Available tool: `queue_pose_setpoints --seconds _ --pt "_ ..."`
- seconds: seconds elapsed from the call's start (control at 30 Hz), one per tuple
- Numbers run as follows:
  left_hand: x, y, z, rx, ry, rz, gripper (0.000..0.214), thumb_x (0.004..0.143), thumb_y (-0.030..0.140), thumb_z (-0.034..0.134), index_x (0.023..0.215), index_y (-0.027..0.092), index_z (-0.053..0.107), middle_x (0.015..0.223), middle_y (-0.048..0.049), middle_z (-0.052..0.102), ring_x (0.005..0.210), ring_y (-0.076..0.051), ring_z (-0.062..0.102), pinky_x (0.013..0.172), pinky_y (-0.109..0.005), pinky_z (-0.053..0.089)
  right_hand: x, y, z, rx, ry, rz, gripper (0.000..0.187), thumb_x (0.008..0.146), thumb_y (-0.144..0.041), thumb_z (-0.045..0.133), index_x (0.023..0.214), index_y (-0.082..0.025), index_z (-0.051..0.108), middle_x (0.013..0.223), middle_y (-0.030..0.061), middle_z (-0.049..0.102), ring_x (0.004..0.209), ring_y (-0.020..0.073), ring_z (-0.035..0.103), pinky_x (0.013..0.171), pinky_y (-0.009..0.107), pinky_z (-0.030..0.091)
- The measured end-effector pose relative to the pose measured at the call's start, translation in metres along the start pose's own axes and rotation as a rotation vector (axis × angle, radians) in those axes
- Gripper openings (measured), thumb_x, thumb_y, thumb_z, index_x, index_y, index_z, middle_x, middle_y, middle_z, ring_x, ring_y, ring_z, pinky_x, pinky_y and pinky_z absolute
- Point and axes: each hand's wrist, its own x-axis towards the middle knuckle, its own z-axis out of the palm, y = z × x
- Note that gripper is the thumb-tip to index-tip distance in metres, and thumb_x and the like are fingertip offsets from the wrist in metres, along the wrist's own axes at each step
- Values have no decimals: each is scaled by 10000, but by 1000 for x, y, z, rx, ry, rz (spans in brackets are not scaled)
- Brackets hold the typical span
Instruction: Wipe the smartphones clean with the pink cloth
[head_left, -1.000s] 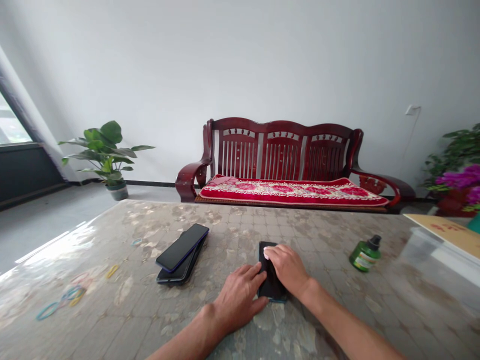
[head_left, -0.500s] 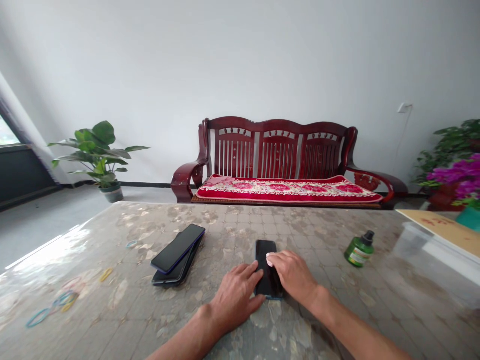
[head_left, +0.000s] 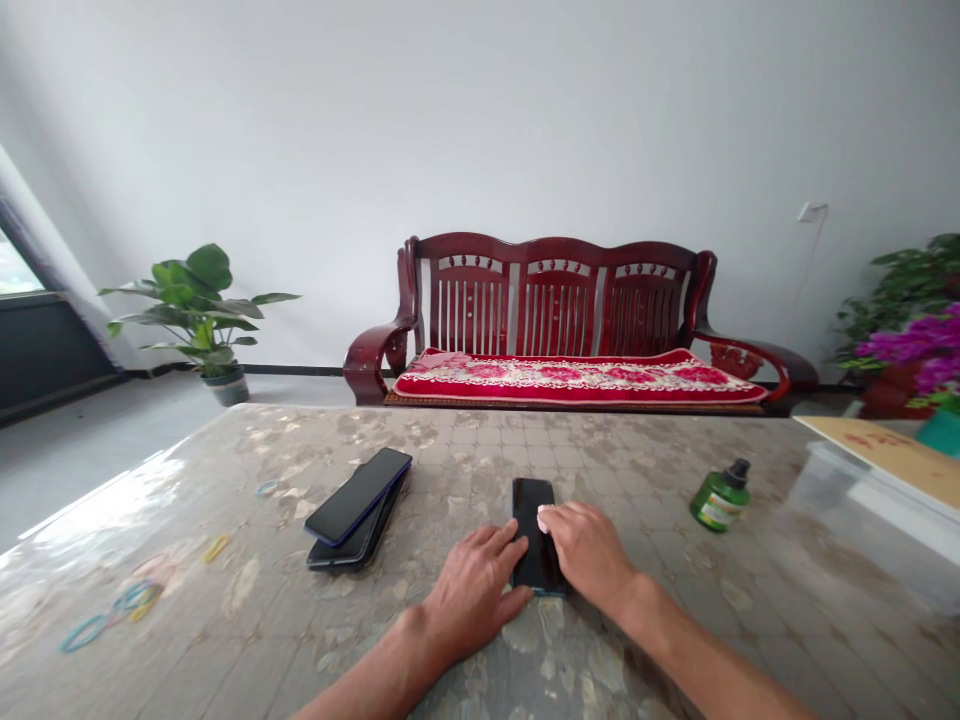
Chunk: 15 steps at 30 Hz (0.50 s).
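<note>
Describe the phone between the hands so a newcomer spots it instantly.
Find the patterned tabletop before the red wooden bench. On it, a dark phone lies between the left hand and right hand. Unlike the two stacked phones to its left, it lies unstacked.

black phone (head_left: pixel 531 545), green bottle (head_left: pixel 718 502), red floral cushion (head_left: pixel 577 378)

Ahead of me I see a dark-red polished wooden bench (head_left: pixel 559 250) bearing a red-and-white floral seat cover (head_left: pixel 577 376); on my left, a green broad-leaved potted plant (head_left: pixel 202 335); on my right, bright purple flowers (head_left: pixel 919 347).
</note>
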Motion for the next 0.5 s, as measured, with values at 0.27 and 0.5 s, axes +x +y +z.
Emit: queue_pose_setpoints --seconds 0.27,0.5 --pt "1 1 1 -4 5 -7 437 860 367 653 1254 192 580 1373 -100 571 1172 -286 573 1006 -407 474 38 7 -1 33 39 22 347 938 -104 376 1007 -238 689 866 35 726 831 178 632 868 298 453" --pt "1 1 4 -7 25 -17 436 840 358 658 1242 205 590 1360 -91 582 1135 -287 593 992 -414 477 3 -7 -1 83 32 -34 301 908 -88 442 986 -216 703 984 51 733 933 184 630 873 283 431"
